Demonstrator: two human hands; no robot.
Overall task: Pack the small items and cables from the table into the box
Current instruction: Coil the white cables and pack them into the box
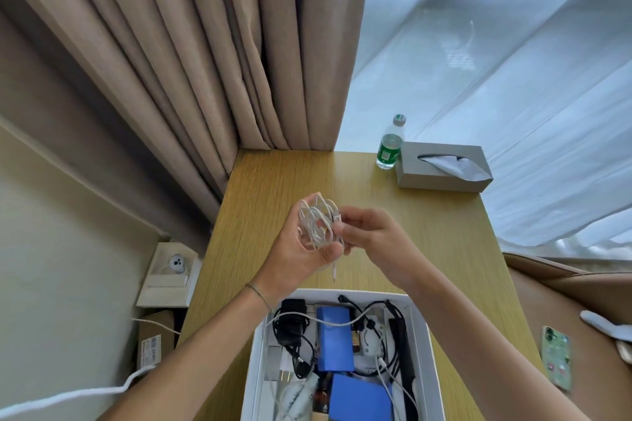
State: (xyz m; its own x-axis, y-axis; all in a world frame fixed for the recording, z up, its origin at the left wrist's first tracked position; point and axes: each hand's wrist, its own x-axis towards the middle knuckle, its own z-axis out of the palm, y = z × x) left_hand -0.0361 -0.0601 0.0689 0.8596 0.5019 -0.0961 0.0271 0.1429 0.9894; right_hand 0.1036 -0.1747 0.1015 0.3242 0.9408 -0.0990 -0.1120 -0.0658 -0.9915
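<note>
Above the box, both hands' grips (left hand, right hand) hold a coiled white cable.

Both forearms reach in from the near edge and meet at mid-scene, raised above the surface. Left hand: palm turned up and rightward, fingers curled round a coil of white cable, thumb pressed on its near side. Thin band on left wrist. Right hand: fingertips pinching the coil's right side.
</note>
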